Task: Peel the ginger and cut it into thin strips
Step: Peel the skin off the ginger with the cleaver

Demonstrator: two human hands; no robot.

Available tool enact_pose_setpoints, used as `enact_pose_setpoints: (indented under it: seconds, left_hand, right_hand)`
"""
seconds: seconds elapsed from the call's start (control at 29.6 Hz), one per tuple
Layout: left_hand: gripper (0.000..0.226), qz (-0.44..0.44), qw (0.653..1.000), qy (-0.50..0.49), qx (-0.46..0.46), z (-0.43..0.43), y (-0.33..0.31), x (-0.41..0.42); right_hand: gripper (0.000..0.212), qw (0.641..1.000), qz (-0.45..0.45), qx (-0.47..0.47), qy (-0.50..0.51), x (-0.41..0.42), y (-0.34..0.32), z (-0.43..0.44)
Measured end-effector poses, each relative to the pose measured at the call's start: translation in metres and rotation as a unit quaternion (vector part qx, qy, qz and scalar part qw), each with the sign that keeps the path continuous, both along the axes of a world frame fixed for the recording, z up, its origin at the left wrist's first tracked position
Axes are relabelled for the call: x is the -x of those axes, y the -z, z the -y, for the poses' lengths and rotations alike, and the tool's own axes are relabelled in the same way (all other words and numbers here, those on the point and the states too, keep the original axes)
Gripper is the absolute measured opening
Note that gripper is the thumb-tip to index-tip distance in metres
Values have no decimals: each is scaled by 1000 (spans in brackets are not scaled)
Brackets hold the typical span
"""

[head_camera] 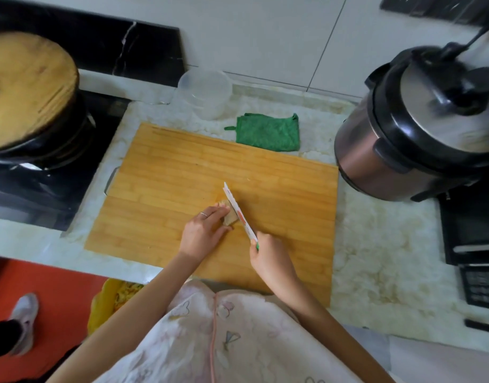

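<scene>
This is a home kitchen: a stove point(52, 186) with a covered pot point(30, 106), a rice cooker point(414, 128) and a wooden cutting board point(182, 167).

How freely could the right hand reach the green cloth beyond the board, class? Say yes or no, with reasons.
Probably yes: only bare cutting board lies between the right hand and the green cloth, though that hand grips the knife.

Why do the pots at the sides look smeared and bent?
Head view: the wide-angle lens bends the edges, the pressure cooker leans inward; it and the wooden lid look blurred; at centre the left hand holding the ginger, the right hand gripping the knife and the cutting board are sharper; soft light, faint shadows.
</scene>
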State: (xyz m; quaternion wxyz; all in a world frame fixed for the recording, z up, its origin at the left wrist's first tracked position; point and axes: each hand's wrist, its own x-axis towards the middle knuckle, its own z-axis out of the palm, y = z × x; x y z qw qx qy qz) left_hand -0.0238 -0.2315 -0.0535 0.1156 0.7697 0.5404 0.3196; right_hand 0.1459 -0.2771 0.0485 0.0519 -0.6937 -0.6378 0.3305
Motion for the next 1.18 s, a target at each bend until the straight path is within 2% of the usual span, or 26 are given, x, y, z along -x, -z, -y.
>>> enact_pose_setpoints:
  seconds: [0.1, 0.44, 1.05, 1.18]
  left_hand:
    - [41, -5, 1000, -6, -1, -2, 0, -2]
    - [43, -19, 1000, -12, -14, -18, -6, 13]
    - [46, 15, 999, -8, 46, -20, -12, 15]
    - [48, 10, 998, -10, 69, -22, -15, 17]
  right_hand:
    - [14, 1000, 3, 5, -2, -1, -3, -6]
    - [17, 1000, -1, 17, -17, 0, -4, -22]
    - [24, 999, -37, 12, 14, 18, 19, -56]
    - [18, 1000, -24, 9, -10, 16, 17, -68]
